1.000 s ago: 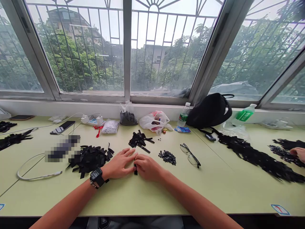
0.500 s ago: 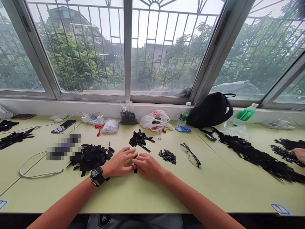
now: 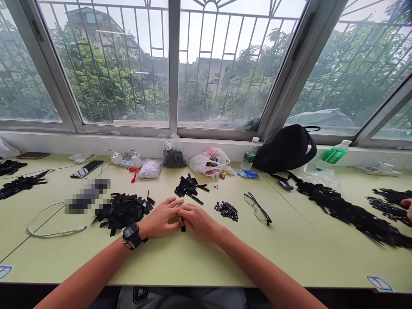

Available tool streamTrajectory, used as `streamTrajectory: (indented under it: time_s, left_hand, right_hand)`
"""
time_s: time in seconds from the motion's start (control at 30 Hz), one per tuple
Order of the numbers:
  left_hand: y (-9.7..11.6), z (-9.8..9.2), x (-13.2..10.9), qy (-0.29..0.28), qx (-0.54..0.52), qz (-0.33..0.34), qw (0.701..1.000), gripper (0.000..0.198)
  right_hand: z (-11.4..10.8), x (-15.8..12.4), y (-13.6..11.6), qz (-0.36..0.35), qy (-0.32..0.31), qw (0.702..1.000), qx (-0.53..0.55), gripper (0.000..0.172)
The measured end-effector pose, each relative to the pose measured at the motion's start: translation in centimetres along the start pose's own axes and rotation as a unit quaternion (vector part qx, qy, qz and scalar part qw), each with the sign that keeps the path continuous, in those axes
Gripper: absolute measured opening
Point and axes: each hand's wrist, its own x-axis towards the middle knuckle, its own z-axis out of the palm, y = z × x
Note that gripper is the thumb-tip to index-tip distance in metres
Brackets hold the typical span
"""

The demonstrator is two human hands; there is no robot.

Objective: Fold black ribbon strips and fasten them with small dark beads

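My left hand [image 3: 160, 219] and my right hand [image 3: 199, 222] meet at the middle of the pale green table [image 3: 180, 262], fingertips together around a narrow black fabric strip [image 3: 183, 227]. Only its lower end shows below my fingers; the rest is hidden. To the left of my left hand lies a heap of cut black strips [image 3: 122, 210]. A smaller black bundle with strips [image 3: 188, 187] sits just beyond my hands. Closest to my right hand are a pile of small black beads [image 3: 226, 211] and folded glasses [image 3: 257, 209].
A long black strip chain [image 3: 349, 212] runs along the right, where another person's hand [image 3: 407, 205] enters at the edge. Along the back stand plastic bags [image 3: 207, 161], bottles, a black backpack [image 3: 285, 149] and a power strip [image 3: 126, 160], before a window.
My fingers have closed in a little around the black strip, with the two hands nearer each other than half a second ago. The camera view has shifted slightly.
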Motion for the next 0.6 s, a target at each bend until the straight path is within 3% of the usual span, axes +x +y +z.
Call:
streamTrajectory:
  time_s: [0.2,0.6]
  left_hand:
    - [-0.01,-0.05,0.08,0.006,0.002,0.008,1.000,0.035]
    - [0.25,-0.33,0.15,0.021,-0.022,0.013,0.999,0.039]
  right_hand:
    - [-0.24,0.43,-0.55,0.010,-0.008,1.000,0.012,0.030]
    - [-0.08,0.45,-0.17,-0.019,-0.001,0.999,0.046,0.029]
